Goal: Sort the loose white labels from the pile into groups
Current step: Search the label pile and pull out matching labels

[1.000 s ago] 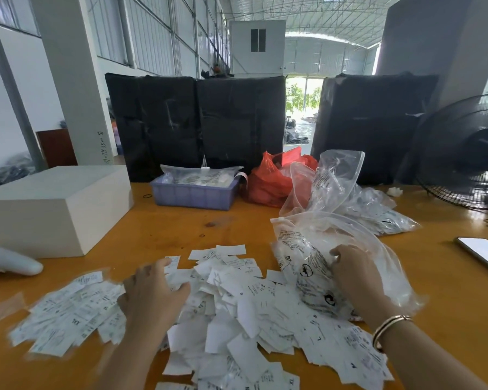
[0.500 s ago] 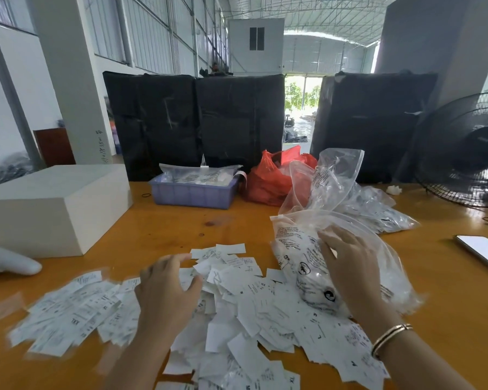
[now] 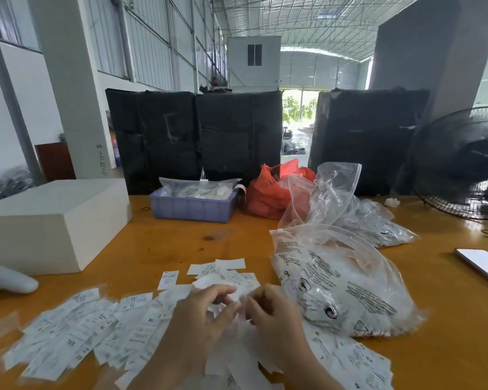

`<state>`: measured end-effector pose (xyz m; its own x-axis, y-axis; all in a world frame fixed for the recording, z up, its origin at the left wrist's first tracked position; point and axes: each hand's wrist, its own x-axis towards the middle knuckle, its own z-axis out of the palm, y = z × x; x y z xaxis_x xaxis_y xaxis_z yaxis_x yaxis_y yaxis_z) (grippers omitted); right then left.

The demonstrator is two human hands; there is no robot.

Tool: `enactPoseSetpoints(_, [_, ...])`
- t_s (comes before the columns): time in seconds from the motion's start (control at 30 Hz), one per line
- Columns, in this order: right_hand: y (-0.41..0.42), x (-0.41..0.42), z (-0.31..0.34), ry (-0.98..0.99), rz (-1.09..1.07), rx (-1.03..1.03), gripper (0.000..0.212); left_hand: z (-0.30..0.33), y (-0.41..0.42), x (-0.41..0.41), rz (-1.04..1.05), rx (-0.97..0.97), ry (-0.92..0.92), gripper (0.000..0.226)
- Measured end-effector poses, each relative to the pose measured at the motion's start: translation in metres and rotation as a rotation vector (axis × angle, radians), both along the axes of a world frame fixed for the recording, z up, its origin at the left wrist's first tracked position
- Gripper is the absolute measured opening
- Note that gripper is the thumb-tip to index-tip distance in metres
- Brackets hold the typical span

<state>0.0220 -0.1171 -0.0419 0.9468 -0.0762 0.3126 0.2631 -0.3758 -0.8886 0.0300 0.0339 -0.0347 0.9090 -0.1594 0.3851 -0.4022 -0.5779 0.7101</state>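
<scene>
Head cam looks down on an orange wooden table [image 3: 158,249]. Both hands meet over the middle of the label pile [image 3: 102,333], close to the near edge. Left hand [image 3: 200,319] & right hand [image 3: 271,313] have fingers curled in toward each other, tips nearly touching, w/ white labels between them; looks like they pinch a label or two, but motion blur means I can't tell for sure what each one has hold of. Loose white labels spread from near left across to near right, some running under a clear plastic bag [image 3: 338,282] w/ black print that lies just right of the hands. More clear bags [image 3: 369,220] sit behind it. Far side, approx centre: purple tray [image 3: 192,206] w/ packets in it, red plastic bag [image 3: 268,192] beside it on the right. White box [image 3: 51,220] at left, a white rounded gadget [image 3: 9,280] near it at the left edge. Black fan [image 3: 462,164] far right, a flat white phone-like slab [image 3: 482,263] at the right edge.
</scene>
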Motion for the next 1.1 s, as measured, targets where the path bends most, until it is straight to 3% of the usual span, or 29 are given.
enactPoseSetpoints(0.17, [0.005,0.001,-0.012,0.061,-0.043,-0.052,0.023,0.000,-0.002,-0.004,-0.072,-0.041,0.083,0.026])
enactPoseSetpoints(0.27, [0.003,0.001,-0.013,0.057,-0.014,-0.067,0.022,-0.002,-0.001,-0.002,-0.011,-0.014,0.070,0.006])
enactPoseSetpoints(0.37, [0.001,-0.001,-0.012,0.047,0.004,-0.020,0.021,-0.004,0.000,0.001,0.001,-0.009,0.049,0.007])
enactPoseSetpoints(0.6, [-0.001,-0.003,-0.008,0.109,0.055,0.275,0.018,-0.003,0.000,0.001,0.050,-0.121,0.075,0.029])
enactPoseSetpoints(0.67, [0.000,-0.004,-0.008,0.116,0.068,0.285,0.020,-0.001,0.001,0.000,0.000,-0.166,0.102,0.026])
enactPoseSetpoints(0.77, [0.000,-0.005,-0.008,0.116,0.078,0.207,0.022,0.001,0.005,0.002,-0.092,-0.180,0.206,0.050])
enactPoseSetpoints(0.93, [0.002,-0.006,-0.010,0.068,0.043,0.051,0.021,-0.002,0.003,0.004,-0.035,-0.128,0.182,0.010])
enactPoseSetpoints(1.1, [-0.006,-0.003,-0.009,-0.113,-0.136,0.130,0.022,-0.001,0.005,0.008,0.119,-0.327,0.172,0.006])
